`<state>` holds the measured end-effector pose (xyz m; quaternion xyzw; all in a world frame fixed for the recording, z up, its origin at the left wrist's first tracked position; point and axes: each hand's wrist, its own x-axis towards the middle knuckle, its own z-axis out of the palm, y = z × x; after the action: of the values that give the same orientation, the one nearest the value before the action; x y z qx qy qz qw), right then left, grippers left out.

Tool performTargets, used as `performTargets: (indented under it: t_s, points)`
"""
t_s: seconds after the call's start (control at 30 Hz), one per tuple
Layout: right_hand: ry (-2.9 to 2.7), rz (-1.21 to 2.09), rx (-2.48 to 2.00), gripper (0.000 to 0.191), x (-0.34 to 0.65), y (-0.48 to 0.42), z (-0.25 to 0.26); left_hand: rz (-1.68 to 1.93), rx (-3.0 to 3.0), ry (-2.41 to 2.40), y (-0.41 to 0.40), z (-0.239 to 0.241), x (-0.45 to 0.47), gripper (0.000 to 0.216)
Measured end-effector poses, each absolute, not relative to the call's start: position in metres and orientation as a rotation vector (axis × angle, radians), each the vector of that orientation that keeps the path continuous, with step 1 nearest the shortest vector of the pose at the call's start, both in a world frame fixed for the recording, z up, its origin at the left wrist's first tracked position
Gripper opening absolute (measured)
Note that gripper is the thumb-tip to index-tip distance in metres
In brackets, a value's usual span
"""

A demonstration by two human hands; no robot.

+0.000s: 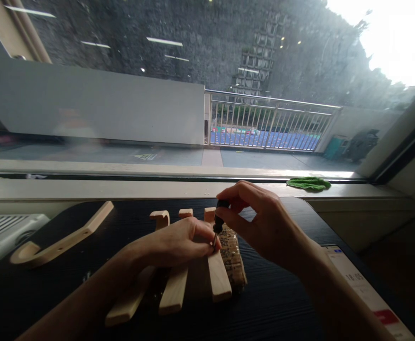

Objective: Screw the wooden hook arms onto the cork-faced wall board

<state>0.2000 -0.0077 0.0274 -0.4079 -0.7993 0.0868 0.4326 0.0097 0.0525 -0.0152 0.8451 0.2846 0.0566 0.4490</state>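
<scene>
My right hand [264, 225] pinches the black handle of a small screwdriver [218, 222], held upright with its tip pointing down. My left hand [179, 241] is closed beside the tip, its fingers pinched together on the wooden piece below; whether they hold a screw is hidden. Under both hands lies a wooden rack of three pale slats with hooked far ends [219, 277], on a dark table [281, 303]. A clear bag of small parts [233, 260] lies next to the right slat.
A loose curved wooden piece [61, 239] lies on the table at the left. A white device [1, 232] stands at the far left. A phone with a lit screen [366, 289] lies at the right. A green cloth [308, 183] rests on the window sill.
</scene>
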Motion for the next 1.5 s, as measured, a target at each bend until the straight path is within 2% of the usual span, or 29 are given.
performTargets:
  t_s: [0.33, 0.57, 0.73, 1.1, 1.27, 1.37, 1.5]
  points:
    - [-1.984, 0.278, -1.005, 0.014, 0.1987, -0.0077, 0.0264, 0.114, 2.058, 0.734, 0.0517, -0.0144, 0.0106, 0.023]
    - [-2.085, 0.296, -0.992, 0.030, 0.1987, -0.0096, 0.0276, 0.115, 2.055, 0.753, 0.0514, -0.0138, 0.0100, 0.022]
    - [-2.038, 0.259, -1.033, 0.017, 0.1989, -0.0083, 0.0265, 0.131, 2.077, 0.749, 0.0522, -0.0163, 0.0097, 0.025]
    - [-2.024, 0.296, -0.997, 0.017, 0.1972, -0.0072, 0.0256, 0.124, 2.055, 0.738, 0.0506, -0.0126, 0.0108, 0.021]
    - [-2.066, 0.315, -0.962, 0.023, 0.2011, -0.0094, 0.0273, 0.128, 2.056, 0.748, 0.0519, -0.0152, 0.0101, 0.021]
    - [-2.039, 0.290, -1.030, 0.014, 0.2015, -0.0090, 0.0274, 0.117, 2.045, 0.740, 0.0522, -0.0157, 0.0102, 0.023]
    - [-1.978, 0.257, -1.125, 0.019, 0.1982, -0.0075, 0.0263, 0.118, 2.054, 0.763, 0.0523, -0.0129, 0.0094, 0.021]
